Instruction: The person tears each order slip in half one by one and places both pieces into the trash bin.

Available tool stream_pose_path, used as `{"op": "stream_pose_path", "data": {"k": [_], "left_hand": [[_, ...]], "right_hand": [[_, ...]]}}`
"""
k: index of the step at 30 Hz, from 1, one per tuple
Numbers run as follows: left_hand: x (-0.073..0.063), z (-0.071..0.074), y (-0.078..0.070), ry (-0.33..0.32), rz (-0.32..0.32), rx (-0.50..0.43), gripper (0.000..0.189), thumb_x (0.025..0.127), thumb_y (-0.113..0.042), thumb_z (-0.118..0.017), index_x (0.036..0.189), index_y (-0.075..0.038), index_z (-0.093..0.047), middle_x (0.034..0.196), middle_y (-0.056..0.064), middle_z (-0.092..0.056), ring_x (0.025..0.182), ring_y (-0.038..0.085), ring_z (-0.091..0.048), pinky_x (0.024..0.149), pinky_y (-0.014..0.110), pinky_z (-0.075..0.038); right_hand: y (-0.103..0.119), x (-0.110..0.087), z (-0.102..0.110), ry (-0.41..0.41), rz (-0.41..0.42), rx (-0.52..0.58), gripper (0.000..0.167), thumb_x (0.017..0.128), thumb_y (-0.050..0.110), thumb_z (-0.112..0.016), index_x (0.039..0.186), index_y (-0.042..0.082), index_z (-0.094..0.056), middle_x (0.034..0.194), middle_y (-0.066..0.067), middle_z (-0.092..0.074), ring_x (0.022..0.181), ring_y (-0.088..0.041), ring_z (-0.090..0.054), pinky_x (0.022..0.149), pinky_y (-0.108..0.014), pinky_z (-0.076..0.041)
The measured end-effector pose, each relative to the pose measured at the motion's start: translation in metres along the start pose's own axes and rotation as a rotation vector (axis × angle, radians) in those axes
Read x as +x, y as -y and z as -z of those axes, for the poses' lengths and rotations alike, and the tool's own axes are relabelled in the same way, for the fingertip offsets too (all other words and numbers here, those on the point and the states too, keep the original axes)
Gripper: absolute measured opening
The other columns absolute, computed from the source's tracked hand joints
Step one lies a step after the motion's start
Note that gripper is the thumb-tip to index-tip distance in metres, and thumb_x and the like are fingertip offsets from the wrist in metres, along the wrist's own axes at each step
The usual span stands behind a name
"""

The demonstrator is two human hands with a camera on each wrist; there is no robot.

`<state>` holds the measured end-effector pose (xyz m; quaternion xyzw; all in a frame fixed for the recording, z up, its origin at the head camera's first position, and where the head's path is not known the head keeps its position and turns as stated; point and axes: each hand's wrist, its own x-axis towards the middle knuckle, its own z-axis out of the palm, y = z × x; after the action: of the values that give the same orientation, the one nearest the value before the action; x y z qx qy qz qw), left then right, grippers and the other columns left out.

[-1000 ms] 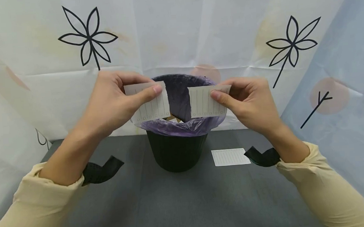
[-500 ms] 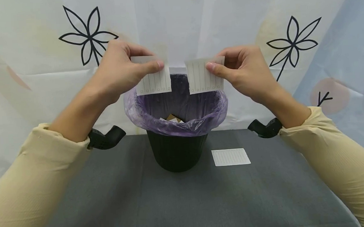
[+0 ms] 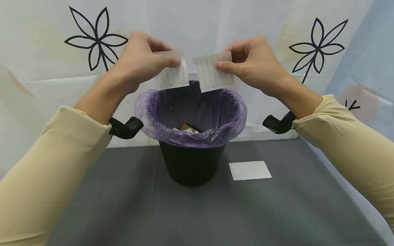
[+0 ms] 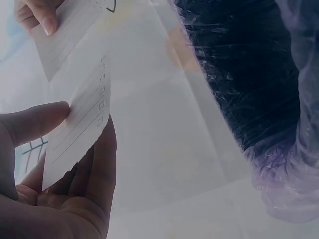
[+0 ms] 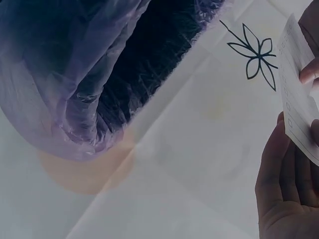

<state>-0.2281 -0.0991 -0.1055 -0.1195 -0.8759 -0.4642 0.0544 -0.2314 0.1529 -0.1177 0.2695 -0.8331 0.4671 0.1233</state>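
My left hand (image 3: pixel 142 62) pinches a lined white paper piece (image 3: pixel 172 78) with a row of small boxes along its lower edge. A similar paper piece (image 3: pixel 211 77) is pinched by my right hand (image 3: pixel 252 67). A narrow gap separates the two pieces. Both hang above the far rim of a dark bin (image 3: pixel 192 164), which is lined with a purple plastic bag (image 3: pixel 198 138). In the left wrist view, the thumb lies on the front of the left piece (image 4: pixel 82 122) and the fingers are behind it. The right piece (image 5: pixel 294 89) is partly cut off in the right wrist view.
On the dark grey table (image 3: pixel 203 220), a lined white card (image 3: pixel 250 170) lies flat, right of the bin. Scraps of paper and a brown piece (image 3: pixel 185 127) show inside the bin. Behind it hangs a pale cloth (image 3: pixel 184 26) with flower drawings.
Both hands have risen and moved closer together, carrying the paper pieces from in front of the bin's mouth to above its far rim. The gap between the pieces has narrowed.
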Motion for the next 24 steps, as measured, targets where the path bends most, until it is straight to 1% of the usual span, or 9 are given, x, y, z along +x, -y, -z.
{"op": "stream_pose_path", "data": {"k": [5,11,14,18,21,24], "left_hand": [[0.01,-0.003,0.002,0.016,0.001,-0.019,0.04,0.094,-0.022,-0.074,0.129,-0.004,-0.069,0.131,0.01,-0.062,0.115,0.02,-0.057,0.096,0.034,-0.049],[0.017,-0.004,0.003,0.036,0.019,0.0,0.038,0.093,-0.018,-0.075,0.128,-0.004,-0.069,0.125,0.008,-0.064,0.111,0.019,-0.059,0.098,0.034,-0.048],[0.019,-0.005,0.005,0.049,0.021,0.014,0.036,0.093,-0.016,-0.075,0.127,-0.004,-0.07,0.123,0.008,-0.065,0.109,0.019,-0.061,0.097,0.034,-0.049],[0.02,-0.005,0.007,0.065,0.019,0.014,0.032,0.093,-0.014,-0.074,0.123,-0.003,-0.071,0.118,0.007,-0.067,0.099,0.019,-0.062,0.089,0.032,-0.051],[0.019,-0.005,0.008,0.078,0.019,-0.007,0.028,0.092,-0.012,-0.074,0.118,-0.002,-0.072,0.114,0.007,-0.068,0.092,0.018,-0.062,0.085,0.03,-0.052],[0.019,-0.004,0.01,0.096,0.024,-0.055,0.027,0.092,-0.008,-0.074,0.116,0.001,-0.071,0.11,0.009,-0.07,0.089,0.019,-0.067,0.086,0.03,-0.055]], "right_hand": [[-0.005,0.007,-0.004,0.02,-0.022,0.02,0.013,0.089,0.004,-0.077,0.099,-0.005,-0.076,0.088,-0.009,-0.076,0.08,-0.017,-0.072,0.074,-0.025,-0.054],[-0.01,0.014,-0.008,0.044,-0.059,0.024,0.017,0.088,0.001,-0.077,0.102,-0.008,-0.074,0.09,-0.009,-0.076,0.083,-0.018,-0.073,0.077,-0.025,-0.056],[-0.013,0.016,-0.009,0.055,-0.076,0.013,0.018,0.088,0.0,-0.077,0.104,-0.008,-0.073,0.094,-0.01,-0.076,0.086,-0.019,-0.072,0.079,-0.026,-0.056],[-0.018,0.019,-0.011,0.059,-0.092,0.006,0.019,0.088,0.0,-0.077,0.105,-0.007,-0.073,0.092,-0.009,-0.075,0.084,-0.018,-0.071,0.078,-0.026,-0.055],[-0.021,0.021,-0.012,0.064,-0.093,0.027,0.017,0.088,0.0,-0.077,0.103,-0.007,-0.073,0.087,-0.009,-0.074,0.079,-0.017,-0.07,0.075,-0.026,-0.056],[-0.023,0.022,-0.015,0.079,-0.095,0.054,0.015,0.088,-0.002,-0.076,0.101,-0.008,-0.072,0.084,-0.009,-0.073,0.076,-0.017,-0.07,0.073,-0.026,-0.057]]}}
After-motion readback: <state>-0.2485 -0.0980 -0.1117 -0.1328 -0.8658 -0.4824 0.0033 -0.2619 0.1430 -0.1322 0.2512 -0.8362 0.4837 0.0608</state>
